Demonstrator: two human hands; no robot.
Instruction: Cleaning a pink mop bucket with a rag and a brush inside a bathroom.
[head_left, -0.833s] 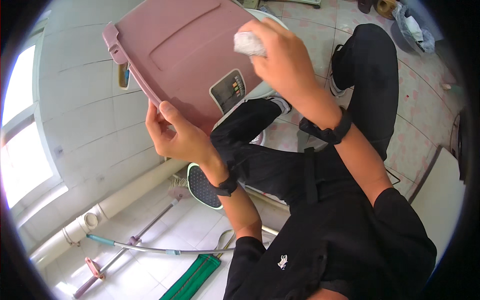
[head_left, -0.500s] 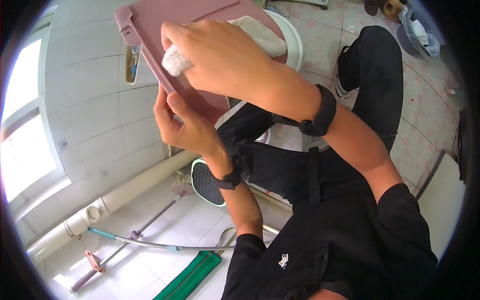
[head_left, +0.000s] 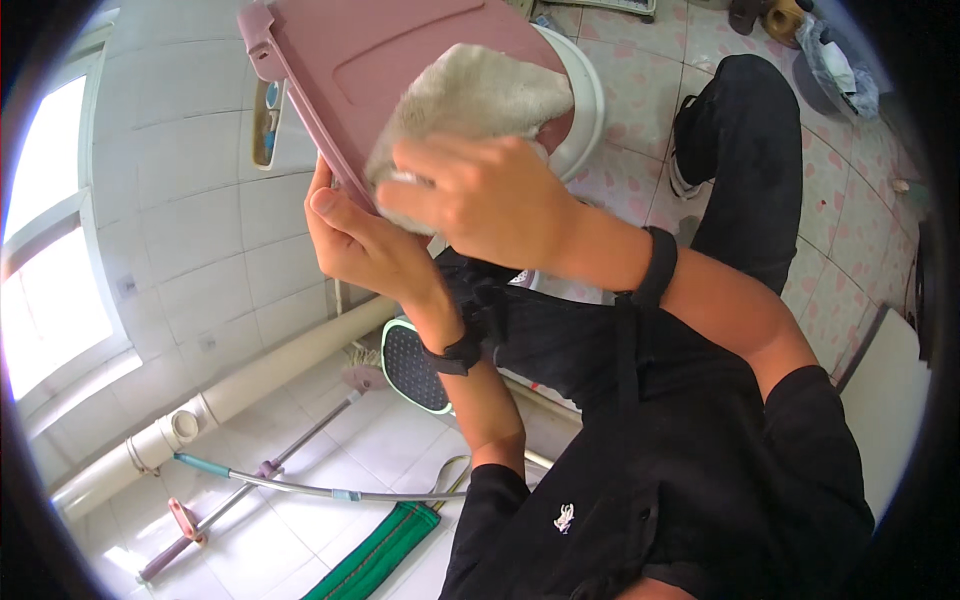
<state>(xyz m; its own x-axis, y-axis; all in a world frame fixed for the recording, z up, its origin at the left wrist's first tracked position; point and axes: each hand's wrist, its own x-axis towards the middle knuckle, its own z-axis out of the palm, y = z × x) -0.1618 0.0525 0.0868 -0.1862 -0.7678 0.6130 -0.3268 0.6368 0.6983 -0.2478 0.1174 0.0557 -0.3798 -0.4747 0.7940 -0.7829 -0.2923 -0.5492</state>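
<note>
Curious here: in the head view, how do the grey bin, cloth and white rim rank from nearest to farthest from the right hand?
1. Cloth: at the right hand, over the pink panel.
2. White rim: above and rightward.
3. Grey bin: upper right, farthest.

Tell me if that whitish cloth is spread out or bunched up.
Mostly spread: the whitish cloth lies broadly across the pink plastic piece. Its lower part, partly behind the right hand, is too hidden to judge.
</note>
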